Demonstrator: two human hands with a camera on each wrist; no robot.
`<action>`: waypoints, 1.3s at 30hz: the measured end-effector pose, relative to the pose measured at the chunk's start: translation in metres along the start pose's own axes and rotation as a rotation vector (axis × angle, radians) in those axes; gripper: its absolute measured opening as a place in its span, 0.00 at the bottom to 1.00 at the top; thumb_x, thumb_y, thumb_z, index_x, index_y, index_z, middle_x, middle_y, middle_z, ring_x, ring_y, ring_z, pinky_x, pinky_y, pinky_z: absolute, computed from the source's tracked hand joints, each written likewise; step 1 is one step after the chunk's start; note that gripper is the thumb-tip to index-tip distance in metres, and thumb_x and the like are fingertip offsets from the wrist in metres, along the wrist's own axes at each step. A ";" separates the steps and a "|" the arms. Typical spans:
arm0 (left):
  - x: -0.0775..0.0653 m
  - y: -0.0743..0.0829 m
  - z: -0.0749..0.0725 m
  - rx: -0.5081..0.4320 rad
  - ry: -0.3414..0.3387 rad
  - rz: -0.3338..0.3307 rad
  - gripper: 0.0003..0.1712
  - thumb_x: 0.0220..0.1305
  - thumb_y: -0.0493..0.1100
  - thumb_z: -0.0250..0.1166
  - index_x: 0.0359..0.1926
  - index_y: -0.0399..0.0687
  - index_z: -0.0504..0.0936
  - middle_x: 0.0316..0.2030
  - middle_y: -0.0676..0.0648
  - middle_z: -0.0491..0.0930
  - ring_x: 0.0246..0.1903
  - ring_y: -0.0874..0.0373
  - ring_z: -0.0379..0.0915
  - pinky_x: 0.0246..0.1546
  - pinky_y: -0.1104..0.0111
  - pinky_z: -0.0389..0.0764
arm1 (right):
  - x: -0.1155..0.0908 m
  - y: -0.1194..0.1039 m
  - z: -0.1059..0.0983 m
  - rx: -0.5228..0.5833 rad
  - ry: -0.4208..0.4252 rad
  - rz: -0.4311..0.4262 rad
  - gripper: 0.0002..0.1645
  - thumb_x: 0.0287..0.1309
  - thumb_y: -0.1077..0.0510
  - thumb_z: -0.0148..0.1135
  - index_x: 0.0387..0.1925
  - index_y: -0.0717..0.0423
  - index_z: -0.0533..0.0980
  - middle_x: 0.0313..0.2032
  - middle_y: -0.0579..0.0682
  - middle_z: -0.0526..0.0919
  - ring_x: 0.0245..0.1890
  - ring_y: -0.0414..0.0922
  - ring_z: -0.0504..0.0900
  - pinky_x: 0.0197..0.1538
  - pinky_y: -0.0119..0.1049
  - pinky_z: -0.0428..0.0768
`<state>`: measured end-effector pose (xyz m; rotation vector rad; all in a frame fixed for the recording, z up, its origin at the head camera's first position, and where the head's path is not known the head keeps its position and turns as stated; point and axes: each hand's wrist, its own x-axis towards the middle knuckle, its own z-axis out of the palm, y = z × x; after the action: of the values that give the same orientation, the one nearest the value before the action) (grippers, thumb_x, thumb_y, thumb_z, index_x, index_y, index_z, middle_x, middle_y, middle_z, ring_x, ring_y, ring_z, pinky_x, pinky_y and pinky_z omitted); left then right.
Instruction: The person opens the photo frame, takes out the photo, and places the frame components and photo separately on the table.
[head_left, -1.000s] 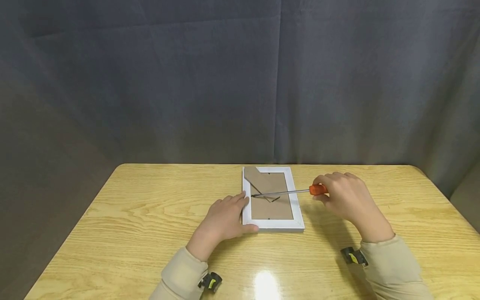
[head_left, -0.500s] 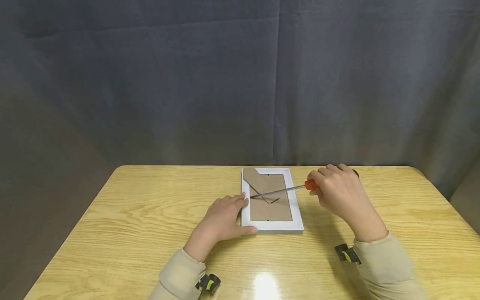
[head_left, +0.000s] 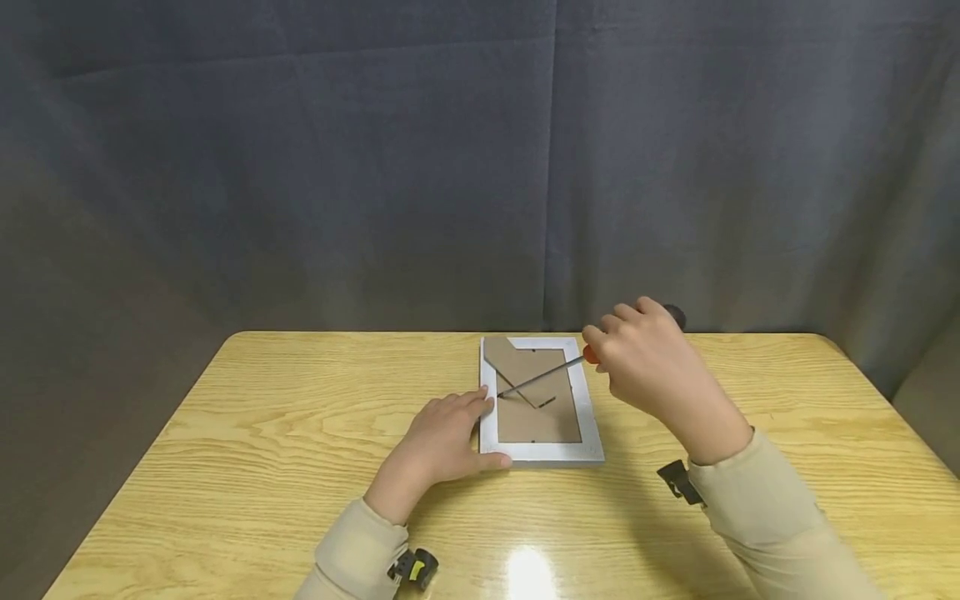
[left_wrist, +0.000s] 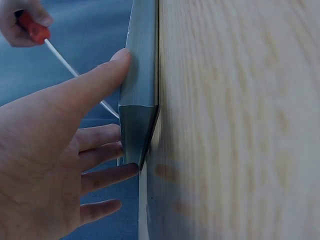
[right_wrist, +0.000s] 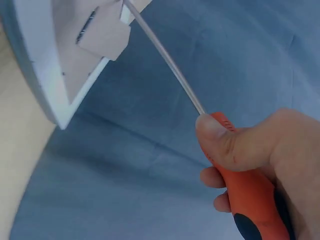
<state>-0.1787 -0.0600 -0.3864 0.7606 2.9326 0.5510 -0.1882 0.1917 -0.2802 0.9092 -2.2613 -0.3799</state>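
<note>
A white picture frame (head_left: 588,429) lies face down on the table, its brown backing board (head_left: 536,427) and folded stand flap (head_left: 516,360) showing. My left hand (head_left: 442,437) steadies the near left corner. Its thumb presses the near side while the fairly straight, spread fingers touch the left side, as the left wrist view shows. My right hand (head_left: 648,367) grips the orange handle of a screwdriver (right_wrist: 250,195), thumb along the handle's front end. The screwdriver's shaft slants down across the backing board, its tip at the frame's inner left edge, close beside my left fingertips.
The wooden table (head_left: 300,417) carries the frame near its far edge. Behind it hangs a dark grey curtain (head_left: 375,183). Small dark tabs (head_left: 534,442) show along the backing board's border. A black wrist device (head_left: 412,568) sits at each sleeve cuff.
My right hand has risen and moved left, tilting the screwdriver more steeply while its tip stays at the inner left edge. My left hand keeps its place on the frame.
</note>
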 end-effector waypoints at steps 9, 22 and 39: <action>0.000 0.002 0.003 0.004 -0.004 -0.004 0.50 0.46 0.70 0.64 0.64 0.44 0.69 0.69 0.43 0.65 0.64 0.44 0.62 0.64 0.46 0.65 | 0.031 -0.014 -0.026 -0.193 -0.092 -0.188 0.12 0.33 0.70 0.54 0.10 0.51 0.67 0.08 0.46 0.69 0.13 0.43 0.62 0.21 0.35 0.64; 0.004 0.005 0.005 0.015 0.022 0.007 0.49 0.45 0.68 0.65 0.63 0.43 0.71 0.68 0.42 0.67 0.61 0.45 0.65 0.62 0.47 0.68 | 0.045 -0.029 -0.034 -0.360 -0.062 -0.308 0.12 0.42 0.64 0.58 0.11 0.49 0.70 0.10 0.43 0.72 0.15 0.41 0.61 0.22 0.33 0.64; 0.003 0.007 0.002 0.004 0.014 -0.014 0.49 0.45 0.68 0.65 0.64 0.44 0.69 0.68 0.43 0.66 0.63 0.44 0.63 0.64 0.46 0.66 | 0.002 0.020 0.007 0.072 -0.029 -0.024 0.11 0.31 0.66 0.66 0.11 0.51 0.71 0.10 0.46 0.73 0.15 0.45 0.70 0.19 0.37 0.68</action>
<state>-0.1778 -0.0519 -0.3859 0.7386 2.9508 0.5519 -0.2038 0.2049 -0.2749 0.9737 -2.3053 -0.3255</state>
